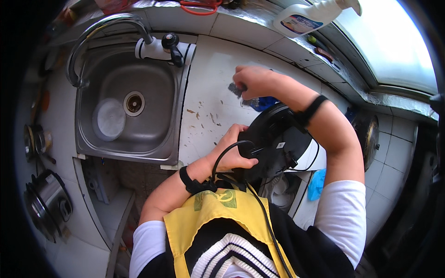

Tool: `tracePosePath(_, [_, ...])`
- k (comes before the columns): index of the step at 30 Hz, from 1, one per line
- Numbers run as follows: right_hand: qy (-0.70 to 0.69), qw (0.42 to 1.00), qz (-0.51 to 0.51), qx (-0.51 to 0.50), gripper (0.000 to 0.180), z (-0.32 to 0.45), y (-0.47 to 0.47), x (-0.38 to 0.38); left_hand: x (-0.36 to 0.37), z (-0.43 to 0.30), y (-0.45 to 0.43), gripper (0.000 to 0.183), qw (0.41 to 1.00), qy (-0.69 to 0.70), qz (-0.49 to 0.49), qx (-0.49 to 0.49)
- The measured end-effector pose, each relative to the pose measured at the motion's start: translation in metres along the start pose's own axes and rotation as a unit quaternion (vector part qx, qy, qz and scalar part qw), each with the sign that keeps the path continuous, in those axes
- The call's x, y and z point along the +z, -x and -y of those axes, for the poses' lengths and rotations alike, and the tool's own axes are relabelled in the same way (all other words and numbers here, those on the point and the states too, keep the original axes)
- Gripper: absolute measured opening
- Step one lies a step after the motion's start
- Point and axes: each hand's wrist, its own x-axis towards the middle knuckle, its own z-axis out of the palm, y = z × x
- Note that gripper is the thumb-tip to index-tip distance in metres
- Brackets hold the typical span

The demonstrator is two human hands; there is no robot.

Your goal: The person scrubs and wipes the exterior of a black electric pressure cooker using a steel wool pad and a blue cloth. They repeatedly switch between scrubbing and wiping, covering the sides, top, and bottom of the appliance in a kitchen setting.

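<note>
My left hand grips the near left side of a black round appliance or pan, tilted at the front edge of the white countertop; my arm hides part of it, so its exact kind is unclear. My right hand is closed on a grey metal scouring pad above the counter, behind the black object. Just below that hand lie another silvery scourer-like thing and something blue. Brown flakes lie on the counter left of the black object.
A steel sink with a round whitish dish is at the left, under a curved chrome faucet. A white spray bottle stands on the window ledge. A dark pan leans at the right. A black cable hangs near my chest.
</note>
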Motion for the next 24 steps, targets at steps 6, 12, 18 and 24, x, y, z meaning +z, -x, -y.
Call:
tracePosePath(6, [-0.079, 0.939, -0.311, 0.122, 0.021, 0.009, 0.186, -0.013, 0.002, -0.005, -0.011, 0.096, 1.000, 0.015, 0.013, 0.013])
tracePosePath(12, [-0.230, 0.789, -0.517, 0.241, 0.036, 0.049, 0.246, 0.090, 0.007, -0.033, -0.021, 0.092, 0.998, -0.041, 0.021, 0.029])
tracePosePath(18, [-0.074, 0.781, -0.570, 0.246, 0.035, 0.060, 0.244, 0.131, 0.020, -0.060, -0.031, 0.089, 0.996, -0.080, 0.038, 0.033])
tracePosePath(24, [0.011, 0.817, -0.557, 0.150, 0.043, 0.083, 0.245, 0.133, 0.034, -0.070, -0.034, 0.086, 0.991, -0.117, 0.040, 0.061])
